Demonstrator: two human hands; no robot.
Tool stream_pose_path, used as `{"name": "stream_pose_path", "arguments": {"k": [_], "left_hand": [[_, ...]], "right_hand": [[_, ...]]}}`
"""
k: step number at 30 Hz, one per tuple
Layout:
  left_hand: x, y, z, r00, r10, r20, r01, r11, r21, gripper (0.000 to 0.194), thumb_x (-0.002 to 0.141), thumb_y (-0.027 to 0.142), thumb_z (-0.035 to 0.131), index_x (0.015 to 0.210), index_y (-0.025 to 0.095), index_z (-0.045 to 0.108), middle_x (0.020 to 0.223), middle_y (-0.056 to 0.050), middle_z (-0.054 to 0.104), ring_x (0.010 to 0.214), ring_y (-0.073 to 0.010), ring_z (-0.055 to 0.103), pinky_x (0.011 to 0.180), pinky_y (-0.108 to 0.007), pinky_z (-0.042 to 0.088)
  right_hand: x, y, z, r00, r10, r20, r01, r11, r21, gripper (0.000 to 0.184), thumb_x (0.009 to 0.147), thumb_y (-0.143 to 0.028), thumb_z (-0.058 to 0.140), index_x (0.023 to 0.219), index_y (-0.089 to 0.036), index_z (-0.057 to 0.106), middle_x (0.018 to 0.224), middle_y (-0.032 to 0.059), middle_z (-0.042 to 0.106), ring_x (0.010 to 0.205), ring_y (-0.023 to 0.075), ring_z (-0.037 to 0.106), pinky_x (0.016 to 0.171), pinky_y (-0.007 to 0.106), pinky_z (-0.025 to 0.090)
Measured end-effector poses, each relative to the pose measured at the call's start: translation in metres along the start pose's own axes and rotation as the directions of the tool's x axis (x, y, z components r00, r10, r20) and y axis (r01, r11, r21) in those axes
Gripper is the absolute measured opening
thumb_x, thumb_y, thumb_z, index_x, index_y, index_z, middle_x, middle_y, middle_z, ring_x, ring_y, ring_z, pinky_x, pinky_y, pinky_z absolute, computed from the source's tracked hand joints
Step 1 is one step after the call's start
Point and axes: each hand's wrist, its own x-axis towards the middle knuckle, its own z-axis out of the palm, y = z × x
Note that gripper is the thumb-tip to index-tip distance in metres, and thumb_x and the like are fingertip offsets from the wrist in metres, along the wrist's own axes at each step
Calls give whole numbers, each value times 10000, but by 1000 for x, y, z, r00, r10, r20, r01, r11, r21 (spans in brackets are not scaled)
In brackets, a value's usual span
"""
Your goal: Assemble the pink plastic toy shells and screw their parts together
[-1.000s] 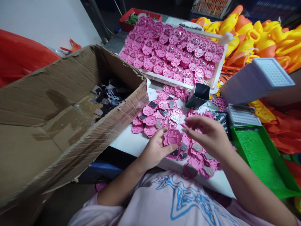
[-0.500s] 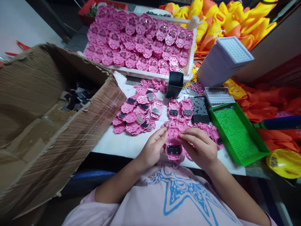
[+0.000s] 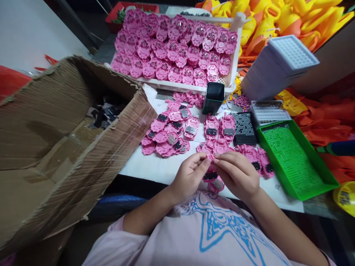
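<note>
Close in front of my chest, the fingertips of both hands meet at a small pink plastic part (image 3: 210, 157). My left hand (image 3: 190, 175) pinches it between thumb and forefinger. From the other side my right hand (image 3: 237, 174) is closed on it too; the fingers cover most of its shape. Directly below the hands lies a pink casing with a black plate (image 3: 210, 176), partly hidden. Beyond the fingertips are more pink casings (image 3: 221, 145), and two upright ones with a black plate (image 3: 212, 127) and a grey plate (image 3: 228, 127).
A large open cardboard box (image 3: 130, 122) stands at left, beside a heap of pink casings (image 3: 163, 136). A white crate (image 3: 232, 75) of pink casings is behind a dark cup (image 3: 213, 98). On the right are a green tray (image 3: 298, 159), a black perforated block (image 3: 244, 127) and stacked white trays (image 3: 271, 74).
My hands have come together over the casing, and both now pinch a small pink part. Earlier they were apart, one on each side of it. The view has shifted slightly left.
</note>
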Motion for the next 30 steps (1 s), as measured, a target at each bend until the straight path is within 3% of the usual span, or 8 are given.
{"name": "stream_pose_path", "arguments": {"k": [3, 6, 11, 16, 20, 26, 28, 30], "left_hand": [[-2, 2, 2, 996, 77, -48, -73, 994, 82, 282, 902, 398, 519, 910, 150, 653, 821, -36, 651, 790, -146, 587, 745, -236, 466], [-5, 0, 1, 994, 102, -30, -99, 989, 107, 291, 904, 396, 515, 853, 152, 666, 784, -35, 639, 766, -148, 579, 747, -246, 464], [-5, -6, -3, 997, 80, -9, -79, 995, 59, 301, 885, 406, 548, 778, 150, 664, 751, -32, 627, 720, -139, 561, 717, -246, 457], [-4, -12, 0, 996, 13, -91, -19, 997, -69, 284, 881, 427, 553, 838, 164, 649, 751, -11, 598, 719, -117, 536, 716, -233, 446], [-7, -10, 3, 988, 43, -149, -58, 994, -97, 271, 882, 415, 553, 833, 161, 634, 746, -7, 583, 696, -109, 528, 683, -222, 447], [-6, 2, 0, 975, 224, -5, -223, 972, 76, 135, 828, 301, 640, 856, 169, 638, 762, -15, 629, 670, -113, 554, 651, -214, 456], [-6, 2, -5, 973, 230, 18, -230, 972, 43, 139, 825, 305, 642, 848, 168, 649, 777, -21, 639, 679, -114, 560, 636, -210, 453], [-6, 1, -10, 985, 170, 44, -166, 983, -71, 174, 816, 340, 647, 844, 168, 648, 744, -10, 620, 627, -103, 544, 580, -202, 441]], "right_hand": [[-1, -8, 2, 998, 4, -70, -3, 1000, 5, 331, 738, -48, 663, 1054, -125, 605, 893, 114, 695, 852, 193, 645, 725, 364, 571], [-3, -12, 1, 994, 15, -112, -17, 1000, -12, 374, 724, -63, 682, 1083, -117, 595, 894, 115, 690, 864, 194, 640, 736, 374, 575], [-7, -10, 2, 994, 16, -108, -19, 999, -31, 408, 694, -52, 703, 1083, -119, 601, 928, 128, 701, 892, 217, 653, 733, 391, 574], [-3, -13, 4, 992, 78, -96, -85, 994, -69, 426, 679, -58, 711, 1084, -138, 606, 951, 123, 712, 905, 239, 655, 755, 432, 560], [1, -17, 4, 992, 97, -82, -105, 990, -90, 425, 675, -71, 718, 1079, -146, 606, 929, 113, 710, 891, 241, 643, 746, 434, 551], [0, -23, 4, 987, 93, -134, -88, 995, 45, 418, 687, -35, 674, 1079, -153, 587, 930, 120, 648, 908, 235, 610, 729, 423, 542], [1, -25, 0, 989, 117, -93, -102, 983, 149, 421, 712, -94, 665, 1119, -160, 578, 971, 123, 619, 923, 229, 597, 752, 428, 538], [2, -25, -4, 989, 147, -17, -137, 955, 263, 420, 751, -199, 644, 1162, -163, 565, 1007, 126, 601, 940, 227, 587, 779, 434, 532]]}}
